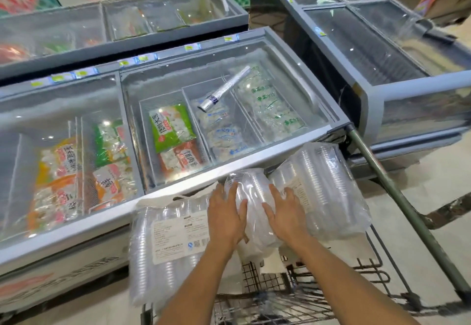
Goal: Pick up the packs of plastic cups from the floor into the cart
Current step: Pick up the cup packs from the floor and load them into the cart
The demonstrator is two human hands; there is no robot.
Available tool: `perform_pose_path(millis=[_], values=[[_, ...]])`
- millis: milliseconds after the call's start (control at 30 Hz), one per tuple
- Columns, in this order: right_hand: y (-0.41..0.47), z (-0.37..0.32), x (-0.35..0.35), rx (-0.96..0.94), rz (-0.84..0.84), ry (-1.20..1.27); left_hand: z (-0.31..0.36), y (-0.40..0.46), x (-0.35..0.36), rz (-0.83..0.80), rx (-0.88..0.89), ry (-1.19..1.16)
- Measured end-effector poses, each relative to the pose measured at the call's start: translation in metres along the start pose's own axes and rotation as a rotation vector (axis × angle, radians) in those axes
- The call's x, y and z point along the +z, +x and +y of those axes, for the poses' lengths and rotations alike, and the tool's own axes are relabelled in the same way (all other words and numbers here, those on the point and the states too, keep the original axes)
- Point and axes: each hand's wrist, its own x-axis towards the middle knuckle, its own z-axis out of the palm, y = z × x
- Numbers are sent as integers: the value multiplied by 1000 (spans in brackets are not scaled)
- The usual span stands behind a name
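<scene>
The left hand (225, 219) and right hand (286, 214), fingers straight, press opposite sides of the middle pack of cups (254, 197), held between them above the wire cart (293, 296), flanked by the labelled pack (168, 243) and the right pack (328, 189).

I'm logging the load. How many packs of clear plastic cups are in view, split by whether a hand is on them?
Clear plastic cup pack under both the left hand and the right hand: 1
Untouched clear plastic cup packs: 2
Total: 3
</scene>
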Motion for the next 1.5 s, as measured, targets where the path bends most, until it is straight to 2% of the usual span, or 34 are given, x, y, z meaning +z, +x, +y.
perform_pose_path(millis=[200, 467, 633, 767, 900, 1133, 1400, 1500], values=[[-7, -28, -35, -184, 84, 33, -18, -35, -64, 130, -127, 129], [-41, -91, -54, -476, 74, 143, -37, -113, -130, 312, -282, 280], [-88, -140, -61, -680, 85, 109, -48, -175, -174, 439, -365, 369], [-134, -187, -61, -810, 111, 29, -72, -248, -216, 494, -502, 465], [-201, -247, -52, -967, 166, -27, -104, -346, -250, 610, -657, 456], [-375, -348, 0, -1295, 149, -85, -159, -563, -275, 669, -1013, 432], [-587, -423, 84, -1617, 44, -144, -199, -766, -278, 836, -1340, 317], [-642, -446, 111, -1691, 13, -181, -213, -818, -270, 865, -1442, 274]])
